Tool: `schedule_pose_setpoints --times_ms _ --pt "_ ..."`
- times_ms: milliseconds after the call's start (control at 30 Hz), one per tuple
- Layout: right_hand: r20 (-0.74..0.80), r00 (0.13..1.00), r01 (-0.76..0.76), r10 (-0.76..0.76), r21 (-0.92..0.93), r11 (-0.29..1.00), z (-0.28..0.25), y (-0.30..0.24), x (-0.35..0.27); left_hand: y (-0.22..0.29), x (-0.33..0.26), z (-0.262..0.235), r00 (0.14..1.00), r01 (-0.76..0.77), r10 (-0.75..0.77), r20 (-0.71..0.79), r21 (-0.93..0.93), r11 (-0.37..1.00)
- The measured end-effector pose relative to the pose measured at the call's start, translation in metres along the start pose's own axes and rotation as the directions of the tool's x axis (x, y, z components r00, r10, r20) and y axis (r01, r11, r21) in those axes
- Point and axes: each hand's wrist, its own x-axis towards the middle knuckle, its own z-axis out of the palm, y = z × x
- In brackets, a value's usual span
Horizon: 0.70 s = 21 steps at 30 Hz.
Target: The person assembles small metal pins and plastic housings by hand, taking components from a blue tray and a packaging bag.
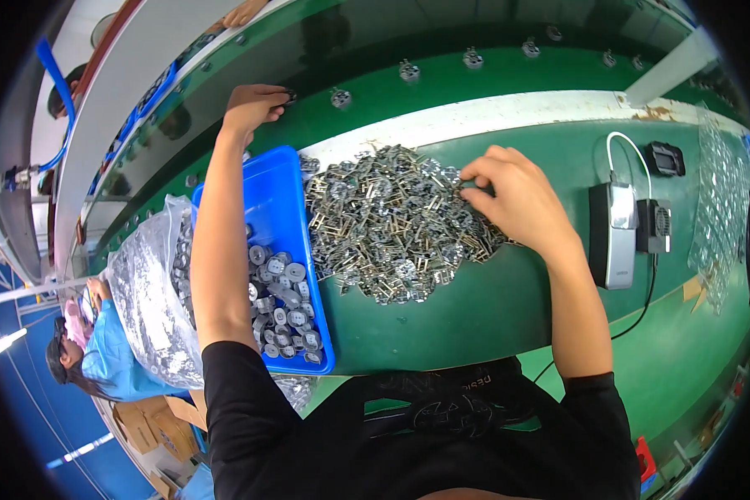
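A heap of small silvery metal parts with thin brass-coloured prongs [392, 221] lies on the green tabletop in front of me. At its right edge is my right hand [517, 196], thumb and forefinger curled together; what they pinch is too small to make out. My left hand [254, 110] reaches over the far left, above the green conveyor belt [367, 104], and holds a small dark round part [290, 97] between its fingertips. Under my left forearm stands a blue plastic bin [321, 312] with many grey round plastic pieces [283, 317] in its near part.
Small round parts [409, 71] sit spaced along the belt, behind a white ledge [558, 107]. To the right are a silver-and-black box [615, 237] with cables, a black tray [667, 158] and bubble wrap [717, 217]. A clear plastic bag [154, 287] lies left; a person in blue [125, 346] sits beyond.
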Motion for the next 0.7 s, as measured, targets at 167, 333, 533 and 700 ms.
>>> schedule_pose_setpoints --times_ms 167,333,533,700 --pt "0.059 0.989 -0.140 0.139 0.025 0.990 -0.006 -0.012 0.003 -0.003 0.001 -0.004 1.000 -0.013 0.013 -0.007 0.019 1.000" --pt "0.006 0.999 -0.051 0.051 -0.018 0.999 0.003 -0.005 0.002 -0.003 -0.014 -0.009 0.996 -0.078 0.078 -0.037 -0.002 0.997" --pt "0.059 0.995 -0.086 0.080 0.116 0.989 -0.014 0.000 0.003 0.021 -0.101 0.000 0.977 -0.213 0.207 -0.048 -0.209 0.955" --pt "-0.032 0.999 0.034 -0.025 0.350 0.936 -0.016 -0.005 0.004 0.034 -0.190 0.028 0.975 -0.202 0.224 0.004 -0.419 0.885"
